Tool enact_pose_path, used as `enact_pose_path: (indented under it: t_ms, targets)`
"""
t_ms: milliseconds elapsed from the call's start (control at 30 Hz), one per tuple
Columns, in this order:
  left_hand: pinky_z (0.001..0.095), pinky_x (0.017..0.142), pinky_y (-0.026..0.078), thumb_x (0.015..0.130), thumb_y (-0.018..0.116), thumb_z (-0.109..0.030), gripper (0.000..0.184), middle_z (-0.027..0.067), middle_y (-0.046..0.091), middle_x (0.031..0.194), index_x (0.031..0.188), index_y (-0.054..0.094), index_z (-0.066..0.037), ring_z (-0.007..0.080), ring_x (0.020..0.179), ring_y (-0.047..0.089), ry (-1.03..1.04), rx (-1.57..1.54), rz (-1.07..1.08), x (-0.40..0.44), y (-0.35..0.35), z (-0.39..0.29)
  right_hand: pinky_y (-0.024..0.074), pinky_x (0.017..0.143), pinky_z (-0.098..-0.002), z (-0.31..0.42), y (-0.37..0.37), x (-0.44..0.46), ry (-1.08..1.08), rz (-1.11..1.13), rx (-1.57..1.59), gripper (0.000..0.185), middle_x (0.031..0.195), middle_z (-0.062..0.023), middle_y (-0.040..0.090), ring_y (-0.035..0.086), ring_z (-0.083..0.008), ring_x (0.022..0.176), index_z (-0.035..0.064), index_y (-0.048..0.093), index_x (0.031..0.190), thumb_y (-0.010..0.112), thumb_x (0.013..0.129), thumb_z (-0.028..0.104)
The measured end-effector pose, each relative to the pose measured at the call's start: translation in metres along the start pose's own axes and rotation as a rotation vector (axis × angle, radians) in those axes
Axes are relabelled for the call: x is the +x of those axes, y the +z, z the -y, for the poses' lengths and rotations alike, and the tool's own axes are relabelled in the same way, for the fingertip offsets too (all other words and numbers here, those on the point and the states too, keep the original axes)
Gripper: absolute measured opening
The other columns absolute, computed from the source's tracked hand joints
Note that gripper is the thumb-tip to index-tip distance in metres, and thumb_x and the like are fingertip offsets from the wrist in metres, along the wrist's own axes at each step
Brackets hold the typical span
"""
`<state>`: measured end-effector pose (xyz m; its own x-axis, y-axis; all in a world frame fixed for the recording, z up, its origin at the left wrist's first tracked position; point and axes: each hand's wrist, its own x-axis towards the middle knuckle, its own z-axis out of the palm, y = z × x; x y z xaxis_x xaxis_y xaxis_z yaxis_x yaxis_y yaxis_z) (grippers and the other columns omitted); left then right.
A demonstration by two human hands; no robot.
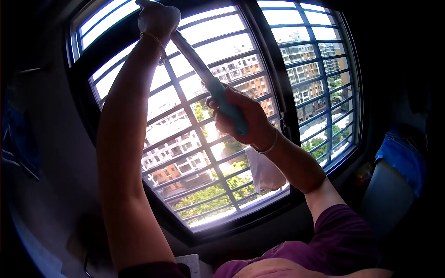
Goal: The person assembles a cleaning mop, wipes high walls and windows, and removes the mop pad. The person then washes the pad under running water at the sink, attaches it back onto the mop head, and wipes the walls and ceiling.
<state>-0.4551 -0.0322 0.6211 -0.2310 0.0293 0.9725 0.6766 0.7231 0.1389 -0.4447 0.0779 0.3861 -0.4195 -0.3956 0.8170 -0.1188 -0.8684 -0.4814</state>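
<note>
Raised to the top of the view, my left hand (pixel 159 19) is closed around the upper end of a long grey pole (pixel 192 56), near the window's upper frame. My right hand (pixel 243 116) wraps round the pole's teal handle (pixel 225 107), lower and to the right, in front of the window bars. The pole slants between both hands. Whatever is at its upper end is hidden behind my left hand or out of view. Below my right wrist a pale cloth (pixel 264 171) hangs down in front of the window.
A barred window (pixel 273 60) with a dark frame fills the middle, with buildings and trees outside. At the right stands a pale object with a blue cover (pixel 402 160). Something blue (pixel 21 141) is at the left wall. A light ledge (pixel 190 263) shows at the bottom.
</note>
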Motion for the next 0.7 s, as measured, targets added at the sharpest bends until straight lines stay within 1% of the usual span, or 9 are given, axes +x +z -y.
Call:
enact_pose_path:
  t_ms: [300,367,433,500,533,567,633,667,700]
  targets:
    - [0.0349,0.068,0.055,0.073,0.048,-0.015,0.029,0.0212,0.06,0.073,0.084,0.051,0.011,0.0283,0.064,0.063,0.121,0.132,-0.063,0.023,0.055,-0.042,0.0336,0.036,-0.0177,0.084,-0.013,-0.032,-0.093,-0.03,-0.212,0.032,0.089,-0.012,0.056,0.043,-0.0065,0.045,-0.0004,0.042,0.12,0.039,0.097,0.022]
    - [0.036,0.069,0.054,0.075,0.048,-0.017,0.035,0.0197,0.06,0.071,0.092,0.048,0.014,0.0275,0.064,0.064,0.172,0.002,-0.087,0.02,0.066,-0.059,0.0351,0.037,-0.0176,0.103,-0.009,-0.042,-0.113,-0.051,-0.261,0.038,0.091,-0.0123,0.056,0.043,-0.0058,0.046,-0.0002,0.035,0.128,0.038,0.097,0.022]
    - [0.0347,0.067,0.054,0.077,0.048,-0.016,0.057,0.0184,0.06,0.072,0.114,0.03,0.023,0.0266,0.064,0.064,0.119,0.03,0.013,0.025,0.071,-0.078,0.0358,0.037,-0.0175,0.122,-0.006,-0.053,-0.13,-0.07,-0.31,0.041,0.092,-0.0124,0.055,0.043,-0.0055,0.047,-0.0002,0.032,0.133,0.037,0.098,0.021]
    - [0.0405,0.077,0.053,0.077,0.054,-0.013,0.019,0.0164,0.064,0.07,0.069,0.062,0.001,0.0302,0.072,0.065,0.349,0.218,-0.147,0.018,0.079,-0.095,0.0359,0.038,-0.0173,0.14,-0.002,-0.061,-0.13,-0.031,-0.296,0.041,0.093,-0.0127,0.056,0.043,-0.0058,0.047,0.0003,0.032,0.133,0.037,0.098,0.02]
    - [0.0397,0.078,0.053,0.078,0.054,-0.014,0.019,0.0169,0.063,0.071,0.075,0.061,0.004,0.0297,0.072,0.065,0.106,-0.113,-0.089,0.018,0.082,-0.108,0.0364,0.038,-0.0172,0.149,0.003,-0.066,-0.123,-0.05,-0.265,0.04,0.092,-0.0128,0.056,0.044,-0.006,0.048,0.0007,0.033,0.132,0.037,0.097,0.02]
    - [0.0397,0.078,0.053,0.078,0.054,-0.014,0.019,0.0169,0.063,0.071,0.075,0.061,0.004,0.0297,0.072,0.065,0.109,-0.136,-0.093,0.018,0.083,-0.118,0.0364,0.038,-0.0172,0.158,0.007,-0.071,-0.127,-0.055,-0.288,0.04,0.092,-0.0128,0.056,0.044,-0.006,0.048,0.0007,0.033,0.132,0.037,0.097,0.02]
    - [0.0356,0.07,0.054,0.077,0.049,-0.017,0.068,0.0168,0.061,0.073,0.122,0.019,0.024,0.0273,0.067,0.065,0.114,-0.174,-0.046,0.016,0.086,-0.136,0.0371,0.038,-0.0173,0.176,0.013,-0.081,-0.135,-0.11,-0.334,0.04,0.092,-0.0131,0.058,0.045,-0.0064,0.049,0.0007,0.035,0.132,0.038,0.097,0.02]
    - [0.0359,0.071,0.053,0.078,0.049,-0.017,0.053,0.0172,0.061,0.074,0.113,0.034,0.019,0.0275,0.069,0.065,0.114,-0.205,-0.001,0.014,0.083,-0.147,0.0372,0.038,-0.0175,0.185,0.015,-0.085,-0.14,-0.092,-0.331,0.039,0.093,-0.0134,0.059,0.046,-0.0066,0.05,0.0002,0.036,0.13,0.039,0.097,0.02]
    - [0.0359,0.071,0.053,0.078,0.049,-0.017,0.053,0.0172,0.061,0.074,0.113,0.034,0.019,0.0275,0.069,0.065,0.116,-0.225,-0.002,0.015,0.088,-0.156,0.0372,0.038,-0.0175,0.193,0.019,-0.089,-0.144,-0.1,-0.35,0.039,0.093,-0.0134,0.059,0.046,-0.0066,0.05,0.0002,0.036,0.13,0.039,0.097,0.02]
